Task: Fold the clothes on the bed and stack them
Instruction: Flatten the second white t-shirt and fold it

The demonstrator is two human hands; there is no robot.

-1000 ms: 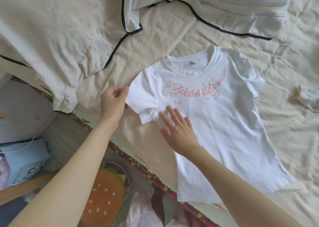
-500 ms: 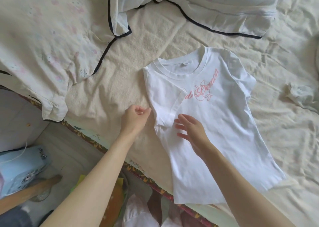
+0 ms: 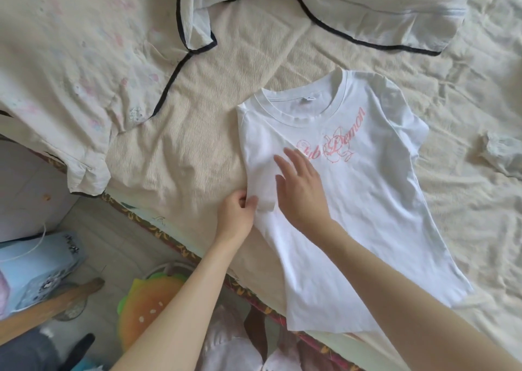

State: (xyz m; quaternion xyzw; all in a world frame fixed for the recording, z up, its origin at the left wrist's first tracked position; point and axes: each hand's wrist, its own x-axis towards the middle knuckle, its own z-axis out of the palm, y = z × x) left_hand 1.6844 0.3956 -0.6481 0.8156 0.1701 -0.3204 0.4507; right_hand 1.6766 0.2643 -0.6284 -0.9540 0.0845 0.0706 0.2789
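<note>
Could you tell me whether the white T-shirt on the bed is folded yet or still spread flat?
Partly folded: the white T-shirt's left sleeve is turned in over the pink print; its other sleeve and hem lie spread.

Open bed sheet (image 3: 197, 150) lies left of the white T-shirt (image 3: 367, 207), giving clear passage at frame centre; the black-trimmed quilt (image 3: 70, 68) blocks the upper left, pillows (image 3: 367, 6) crowd the top, and a crumpled cloth (image 3: 500, 153) sits at the right edge
</note>
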